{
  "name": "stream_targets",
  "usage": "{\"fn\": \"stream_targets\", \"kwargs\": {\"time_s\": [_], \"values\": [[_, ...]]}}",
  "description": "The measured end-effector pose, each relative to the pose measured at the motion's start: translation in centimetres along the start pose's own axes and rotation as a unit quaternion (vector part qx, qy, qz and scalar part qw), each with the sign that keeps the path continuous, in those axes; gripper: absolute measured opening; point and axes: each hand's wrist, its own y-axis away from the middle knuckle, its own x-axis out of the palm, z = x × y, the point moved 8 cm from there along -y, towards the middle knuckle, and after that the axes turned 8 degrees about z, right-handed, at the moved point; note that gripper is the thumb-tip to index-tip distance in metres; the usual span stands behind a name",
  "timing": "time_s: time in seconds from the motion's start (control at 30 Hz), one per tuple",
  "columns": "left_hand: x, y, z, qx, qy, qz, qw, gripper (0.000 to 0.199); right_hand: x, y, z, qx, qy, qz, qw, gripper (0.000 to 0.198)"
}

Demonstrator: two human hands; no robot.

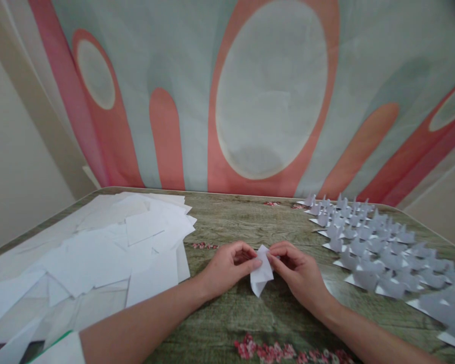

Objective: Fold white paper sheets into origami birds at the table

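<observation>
Between my two hands, just above the table, is a small piece of folded white paper [261,275], its lower end tapering to a point. My left hand [233,264] pinches its left edge between thumb and fingers. From the other side my right hand [296,265] grips the upper right edge with thumb and forefinger. The fingertips hide part of the paper's upper folds. To the right stand rows of folded white paper figures [367,270] with upright points. Loose sheets of white paper [93,258] lie in an overlapping heap on the left, beside my left forearm.
The table [227,328] has a wood-grain cover printed with pink flowers [265,350]. Behind its far edge hangs a pale green backdrop [193,50] with coral shapes and white ovals. The paper heap and the figures flank my arms.
</observation>
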Motion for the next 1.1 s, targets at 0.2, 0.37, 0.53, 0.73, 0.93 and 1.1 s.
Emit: {"fn": "stream_targets", "kwargs": {"time_s": [0.2,0.37,0.53,0.73,0.93,1.1], "values": [[-0.3,0.0,0.5,-0.013,0.016,-0.007,1.000,0.028,0.0,0.1,0.5,-0.003,0.004,-0.003,1.000,0.015],[-0.6,0.0,0.7,-0.018,0.005,-0.024,1.000,0.027,0.0,0.2,0.7,-0.005,0.003,0.002,1.000,0.013],[-0.8,0.1,0.6,-0.004,-0.020,-0.040,0.999,0.027,0.2,0.2,0.7,-0.023,0.031,0.016,0.999,0.011],[-0.9,0.4,-0.5,0.026,-0.054,-0.054,0.997,0.025,0.0,0.1,0.5,-0.016,0.021,0.009,1.000,0.014],[-0.4,0.6,-1.7,0.065,-0.024,-0.033,0.997,0.027,-0.6,0.2,0.7,-0.030,-0.002,-0.023,0.999,0.012],[-0.6,0.7,-1.5,0.079,-0.007,-0.039,0.996,0.029,-1.0,0.3,0.9,-0.030,-0.005,-0.047,0.998,0.010]]}}
